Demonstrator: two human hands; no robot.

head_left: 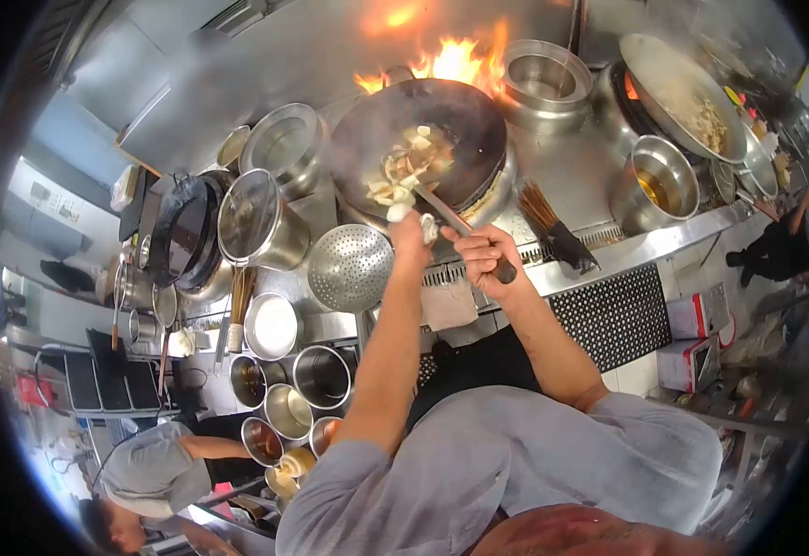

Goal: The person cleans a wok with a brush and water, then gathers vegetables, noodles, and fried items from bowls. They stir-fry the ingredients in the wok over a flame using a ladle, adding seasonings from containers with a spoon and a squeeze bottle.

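Observation:
A dark wok (465, 139) sits on the burner with flames rising behind its far rim. Pale sliced food (414, 167) lies in its near left part, some of it steaming. At the near rim my left hand (411, 239) is closed, with a white cloth (429, 228) showing beside its fingers. My right hand (484, 255) wraps round a long-handled wok utensil (445, 211), whose wooden end sticks out below the fist. The utensil's shaft reaches over the rim into the food, which hides its head. Left of my left hand is a perforated strainer (350, 269).
Flames (455, 63) burn behind the wok. A bamboo brush (553, 222) lies to its right, near a pot of yellowish liquid (666, 185). A second wok (682, 93) with food stands at far right. Seasoning pots (288, 410) cluster at lower left, where a co-worker (159, 463) bends over.

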